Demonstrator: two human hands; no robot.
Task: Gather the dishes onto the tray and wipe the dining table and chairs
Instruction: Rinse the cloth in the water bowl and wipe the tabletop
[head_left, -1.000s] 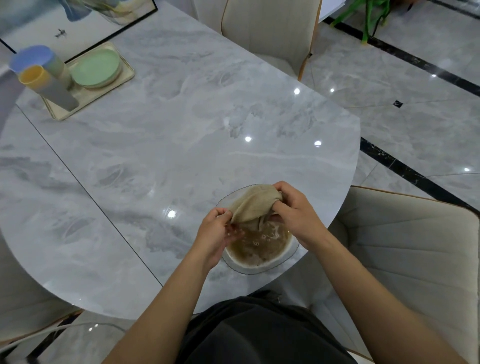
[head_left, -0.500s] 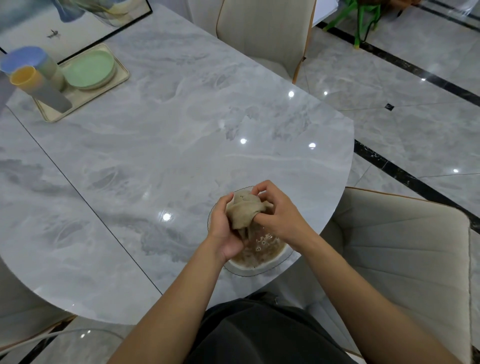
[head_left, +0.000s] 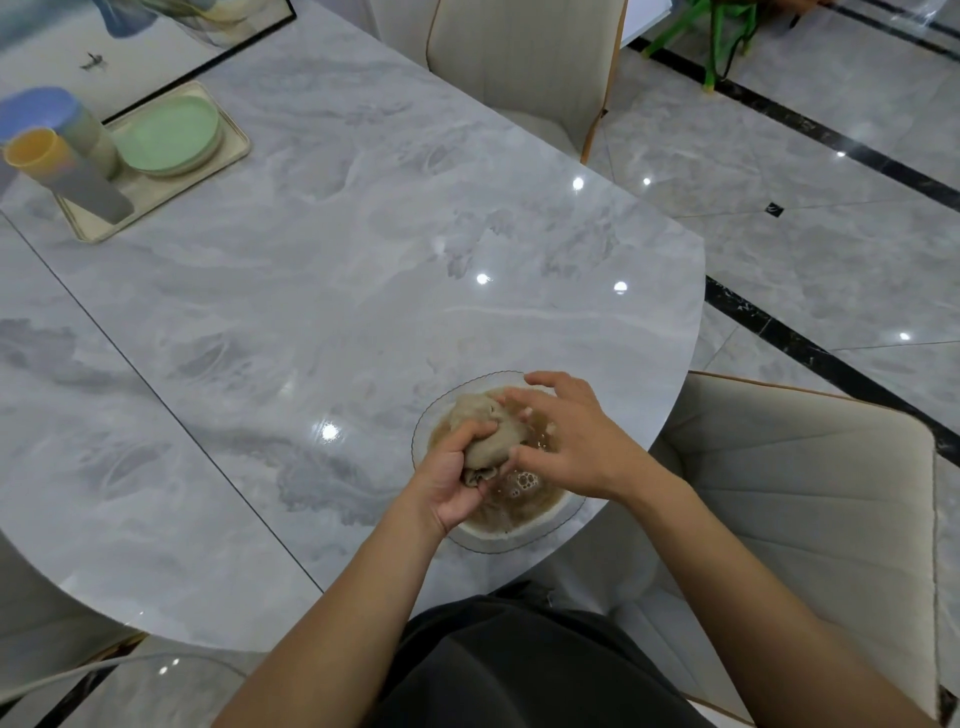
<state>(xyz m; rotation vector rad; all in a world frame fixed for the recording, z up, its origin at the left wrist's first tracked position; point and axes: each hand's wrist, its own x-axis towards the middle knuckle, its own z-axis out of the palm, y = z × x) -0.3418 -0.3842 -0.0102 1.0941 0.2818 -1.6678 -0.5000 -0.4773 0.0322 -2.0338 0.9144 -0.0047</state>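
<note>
Left hand (head_left: 457, 480) had fingers (head_left: 475, 431) clamped round the balled cloth (head_left: 485, 434) over the glass bowl (head_left: 519, 530) at the counter's (head_left: 337, 312) near edge. Right hand (head_left: 569, 441) fingers were spread, resting on it. Tray (head_left: 236, 150) with dishes sat at the far-left corner.

Vantage: a single wide-angle camera, worn on the person's head, looked forward and steeply down.
Facing: across the marble table (head_left: 322, 322) toward its far end, where a tray (head_left: 236, 150) lay at upper left.
Nearness: close; both forearms entered from the bottom edge, with the bowl (head_left: 511, 540) near centre.
Periphery: chairs and tiled floor (head_left: 831, 249) filled the right side.
Overlap: none; one view only.
</note>
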